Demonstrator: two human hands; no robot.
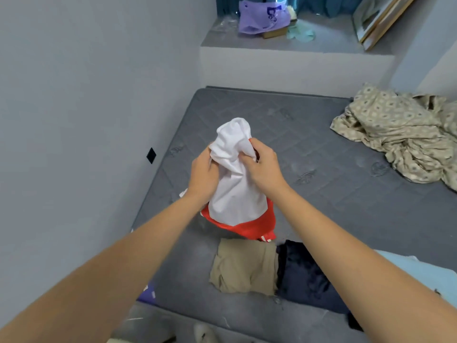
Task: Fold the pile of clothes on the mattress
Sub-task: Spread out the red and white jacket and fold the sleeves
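A bunched white and red garment hangs in the air above the grey mattress. My left hand grips its left side near the top. My right hand pinches a fold on its right side, fingers dug into the cloth. The red part droops below the white. On the mattress near me lie a folded tan garment and, touching its right edge, a dark navy garment. A light blue cloth shows at the right edge.
A crumpled beige patterned sheet lies at the mattress's far right. Grey walls close in the left side and the head end. A ledge behind holds a purple plastic bag and leaning frames. A purple item sits by the mattress's near left corner.
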